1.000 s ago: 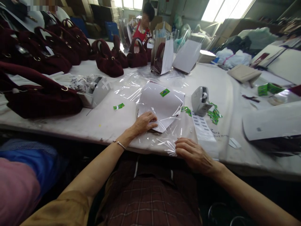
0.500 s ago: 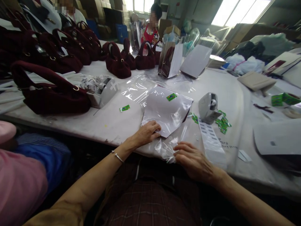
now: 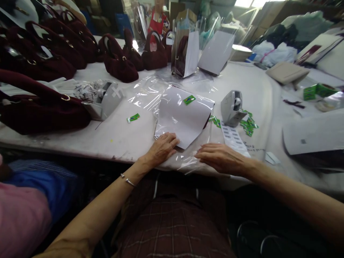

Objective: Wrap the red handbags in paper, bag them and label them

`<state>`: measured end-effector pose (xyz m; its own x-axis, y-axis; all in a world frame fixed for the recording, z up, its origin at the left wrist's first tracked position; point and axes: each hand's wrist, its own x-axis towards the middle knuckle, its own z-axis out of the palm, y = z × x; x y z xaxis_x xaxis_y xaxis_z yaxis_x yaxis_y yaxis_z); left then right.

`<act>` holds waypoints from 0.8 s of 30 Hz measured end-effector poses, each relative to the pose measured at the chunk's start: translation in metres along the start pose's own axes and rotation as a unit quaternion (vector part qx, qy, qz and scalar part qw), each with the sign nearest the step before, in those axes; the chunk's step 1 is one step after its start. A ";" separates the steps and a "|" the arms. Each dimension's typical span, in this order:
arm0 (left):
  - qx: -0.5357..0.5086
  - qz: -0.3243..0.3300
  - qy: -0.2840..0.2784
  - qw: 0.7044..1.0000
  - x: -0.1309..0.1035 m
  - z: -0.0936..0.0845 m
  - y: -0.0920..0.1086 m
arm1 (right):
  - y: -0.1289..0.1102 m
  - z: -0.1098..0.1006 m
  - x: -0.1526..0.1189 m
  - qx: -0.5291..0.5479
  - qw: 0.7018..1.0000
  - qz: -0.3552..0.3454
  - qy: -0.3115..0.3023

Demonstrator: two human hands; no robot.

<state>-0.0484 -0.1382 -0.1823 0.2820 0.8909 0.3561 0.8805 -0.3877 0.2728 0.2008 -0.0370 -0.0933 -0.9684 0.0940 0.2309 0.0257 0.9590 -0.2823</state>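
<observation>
A clear plastic bag with a white sheet (image 3: 182, 114) inside lies flat near the table's front edge, a green sticker (image 3: 189, 99) on its upper part. A dark edge shows under the sheet at right. My left hand (image 3: 163, 147) rests on the sheet's lower left corner, fingers bent together over the plastic. To the right, my right hand (image 3: 219, 157) has its fingers pressed together at the loose end of the plastic (image 3: 189, 157); its fingertips touch the film. A grey tape dispenser (image 3: 231, 107) stands right of the bag, beside loose green stickers (image 3: 249, 124) and a label strip (image 3: 233, 138).
Dark red handbags (image 3: 118, 61) fill the left and back. A second dispenser (image 3: 103, 102) stands beside the nearest bag. Wrapped bags (image 3: 185, 50) stand behind. A person in pink (image 3: 24, 211) sits at left; another in a red apron (image 3: 156, 25) is across the table.
The view has shifted, so the table sits higher and nearer. My right hand has moved up toward the table edge, drawing level with the plastic's open end. My left hand stays on the sheet's corner.
</observation>
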 end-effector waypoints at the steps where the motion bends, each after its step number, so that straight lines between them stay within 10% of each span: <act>1: 0.003 0.004 0.001 1.000 0.000 0.000 0.000 | 0.002 -0.004 -0.006 -0.005 1.000 0.002 0.017; 9: 0.047 0.014 0.010 0.999 0.001 -0.002 0.007 | 0.032 0.010 -0.038 -0.111 0.987 -0.104 -0.048; 15: -0.106 0.010 0.027 0.994 -0.007 0.000 0.020 | 0.044 0.023 -0.025 -0.077 0.986 -0.141 0.035; 24: -0.297 -0.113 0.042 0.947 0.007 -0.027 0.022 | 0.046 0.028 0.024 -0.025 0.980 0.182 0.070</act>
<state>-0.0374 -0.1468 -0.1500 0.0582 0.9549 0.2912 0.5386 -0.2757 0.7962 0.1720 0.0021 -0.1270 -0.8493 0.4655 0.2491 0.3797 0.8664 -0.3244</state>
